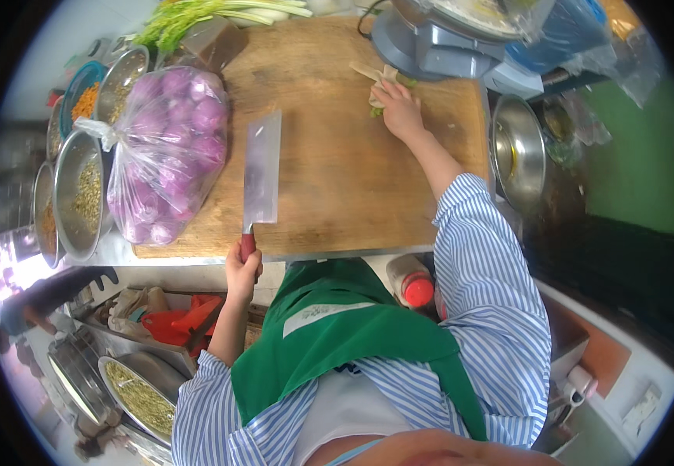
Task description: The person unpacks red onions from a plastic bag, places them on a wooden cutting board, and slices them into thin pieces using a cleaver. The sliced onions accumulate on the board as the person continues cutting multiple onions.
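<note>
My left hand (243, 269) grips the dark red handle of a cleaver (262, 169), whose broad blade lies over the wooden cutting board (337, 192), pointing away from me. At the far right of the board, my right hand (400, 108) rests on a crumpled beige cloth or scrap (384, 74), with bits of green leaf beside it. Its fingertips touch the beige piece; whether they grip it I cannot tell. A tied clear plastic bag of peeled purple onions (182, 145) sits on the board's left side.
Metal bowls of chopped food (83, 192) line the left edge. Celery (197, 17) and a brown block (214, 43) lie at the back left. A grey appliance (447, 49) stands at the back right. A steel bowl (520, 151) is right of the board; a red-lidded jar (417, 290) is below.
</note>
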Motion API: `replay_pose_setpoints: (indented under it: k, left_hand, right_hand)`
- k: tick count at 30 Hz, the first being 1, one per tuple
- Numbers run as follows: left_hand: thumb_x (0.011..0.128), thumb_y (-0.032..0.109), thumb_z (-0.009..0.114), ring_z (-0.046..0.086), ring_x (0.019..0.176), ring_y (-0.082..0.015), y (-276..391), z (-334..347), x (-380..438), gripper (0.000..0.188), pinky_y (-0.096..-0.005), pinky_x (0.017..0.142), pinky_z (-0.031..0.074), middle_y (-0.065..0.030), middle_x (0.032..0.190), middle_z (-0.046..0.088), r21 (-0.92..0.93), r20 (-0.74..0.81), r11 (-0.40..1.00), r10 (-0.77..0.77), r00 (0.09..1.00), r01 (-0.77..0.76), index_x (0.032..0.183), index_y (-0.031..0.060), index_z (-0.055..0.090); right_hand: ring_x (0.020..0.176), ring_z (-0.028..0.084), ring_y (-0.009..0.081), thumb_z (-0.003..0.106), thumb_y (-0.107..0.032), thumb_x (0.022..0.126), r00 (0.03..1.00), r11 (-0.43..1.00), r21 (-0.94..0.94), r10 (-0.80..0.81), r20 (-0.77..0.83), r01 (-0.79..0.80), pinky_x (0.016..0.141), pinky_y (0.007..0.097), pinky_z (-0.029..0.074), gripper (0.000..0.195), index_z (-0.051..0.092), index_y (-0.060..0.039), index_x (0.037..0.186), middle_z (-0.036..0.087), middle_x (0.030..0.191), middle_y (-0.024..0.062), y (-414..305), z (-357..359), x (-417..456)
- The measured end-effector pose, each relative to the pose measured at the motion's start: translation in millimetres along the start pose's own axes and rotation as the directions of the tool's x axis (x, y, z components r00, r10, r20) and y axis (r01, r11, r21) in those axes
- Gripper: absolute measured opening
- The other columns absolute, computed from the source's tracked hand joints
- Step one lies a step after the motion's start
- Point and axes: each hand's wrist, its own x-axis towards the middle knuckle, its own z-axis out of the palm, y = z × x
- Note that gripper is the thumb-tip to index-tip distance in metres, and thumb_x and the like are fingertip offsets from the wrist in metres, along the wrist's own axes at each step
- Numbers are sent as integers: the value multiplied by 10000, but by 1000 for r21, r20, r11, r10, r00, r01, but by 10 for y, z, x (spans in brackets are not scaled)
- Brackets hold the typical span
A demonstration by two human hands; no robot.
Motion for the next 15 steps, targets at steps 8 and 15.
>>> replay_pose_setpoints:
  k: [8,15]
  left_hand:
    - [835,92,579,444,489,-143,68,-122,346,284,-267,456,357,-29,648,448,-401,511,855,-89,855,328,1094,48,472]
    - [830,148,560,435,507,-149,215,-67,526,342,-273,462,363,-31,659,434,-346,825,729,-63,562,591,1145,59,464]
  right_hand:
    - [1144,544,351,516,49,708,592,617,196,787,-177,-762,977,404,425,500,588,-13,1199,604,1181,200,1259,-803,-3994]
    - [941,615,246,517,-51,844,822,992,-78,42,-568,-104,701,324,527,343,573,-46,1182,601,1174,133,-538,-735,-1885]
